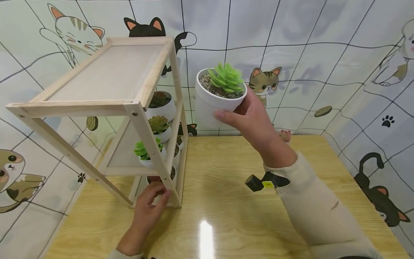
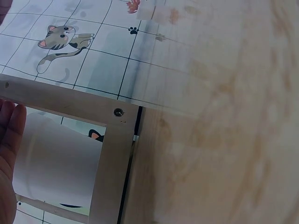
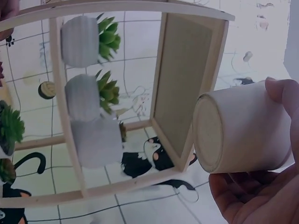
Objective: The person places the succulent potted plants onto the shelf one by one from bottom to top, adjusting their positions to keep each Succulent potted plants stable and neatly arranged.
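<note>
My right hand (image 1: 253,124) holds a white pot (image 1: 211,104) in the air, to the right of a wooden shelf rack (image 1: 106,73). A bright green succulent (image 1: 226,79) grows from the pebbles in it. The pot's round underside (image 3: 209,134) faces the rack in the right wrist view. At the rack's lower front corner, my left hand (image 1: 147,207) grips the frame, thumb on the post, other fingers partly hidden behind it. Close by these fingers stands a white pot (image 2: 60,163) on the lower level.
Three potted succulents line the middle shelf: a bright green one (image 1: 145,151) in front, a yellowish one (image 1: 158,125) behind it, a dark one (image 1: 160,99) farthest back. More pots stand below. A pink succulent (image 1: 285,135) shows behind my right wrist. The wooden table (image 1: 220,201) meets cat-patterned walls.
</note>
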